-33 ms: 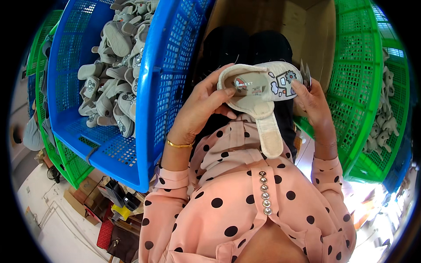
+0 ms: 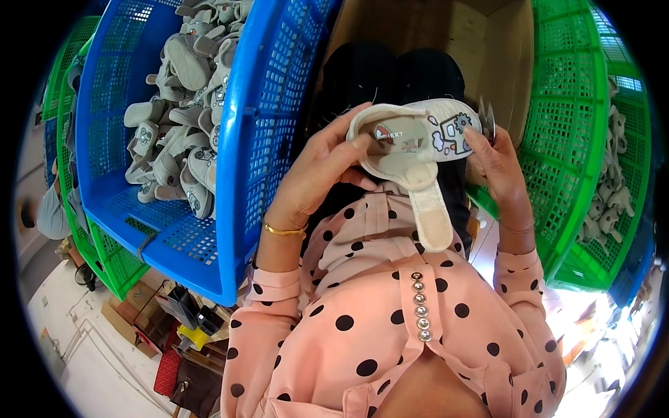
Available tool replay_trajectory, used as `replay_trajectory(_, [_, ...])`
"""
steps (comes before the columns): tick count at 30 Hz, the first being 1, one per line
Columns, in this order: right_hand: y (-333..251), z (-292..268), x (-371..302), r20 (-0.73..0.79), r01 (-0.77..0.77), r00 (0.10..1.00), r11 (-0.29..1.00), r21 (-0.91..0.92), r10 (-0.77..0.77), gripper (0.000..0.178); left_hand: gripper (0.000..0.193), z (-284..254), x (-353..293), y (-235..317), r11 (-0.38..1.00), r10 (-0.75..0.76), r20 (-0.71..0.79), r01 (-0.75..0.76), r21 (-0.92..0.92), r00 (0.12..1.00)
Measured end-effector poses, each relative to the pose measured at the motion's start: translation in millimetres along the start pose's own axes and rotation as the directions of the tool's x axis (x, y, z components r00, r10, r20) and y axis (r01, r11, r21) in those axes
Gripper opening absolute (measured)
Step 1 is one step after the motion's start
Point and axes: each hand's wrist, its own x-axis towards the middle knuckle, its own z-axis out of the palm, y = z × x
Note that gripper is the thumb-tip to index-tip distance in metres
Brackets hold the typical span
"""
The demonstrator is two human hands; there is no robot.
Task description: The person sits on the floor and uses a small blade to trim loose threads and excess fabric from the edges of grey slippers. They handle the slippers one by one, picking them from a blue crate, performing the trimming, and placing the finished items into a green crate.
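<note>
A small light-beige child's shoe (image 2: 395,164) is held up over my lap, its inside facing me. On its toe is a cartoon vehicle print, and its strap (image 2: 431,219) hangs loose and unfastened toward me. My left hand (image 2: 333,157) grips the heel end, thumb inside the opening and fingers behind. At the toe end, my right hand (image 2: 493,157) pinches the shoe with the thumb on the print. Two pointed metal blades, seemingly thread snips (image 2: 489,120), stick up from that same hand. Their handles are hidden behind the fingers.
To the left stands a blue plastic basket (image 2: 230,146) with a heap of similar shoes (image 2: 178,125). A green basket (image 2: 568,139) rises close on the right, with more shoes (image 2: 606,202) beyond it. A cardboard box (image 2: 502,63) lies ahead of my knees. Bags (image 2: 198,386) sit at lower left.
The shoe has shifted very slightly to the right between my hands. Both hands keep the same hold.
</note>
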Motion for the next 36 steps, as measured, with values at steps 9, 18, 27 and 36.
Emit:
replay_trajectory(9, [15,-7,1,-0.132,0.030,0.991,0.980,0.197,-0.004,0.017,0.008,-29,7,-38,0.856,0.476,-0.363,-0.327,0.401,0.801])
replay_trajectory(18, [16,-5,2,-0.150,0.021,0.989,0.983,0.182,0.007,0.020,0.013,-15,8,-19,0.617,0.621,-0.252,-0.264,0.742,0.742])
replay_trajectory(27, [21,0,2,-0.095,-0.001,0.995,0.975,0.224,0.022,0.020,0.026,14,6,-8,0.449,0.854,-0.173,-0.527,0.722,0.490])
replay_trajectory(36, [45,25,-16,-0.070,0.222,0.967,0.947,-0.232,-0.243,0.034,0.045,43,9,-33,0.506,0.605,-0.010,-0.375,0.776,0.796])
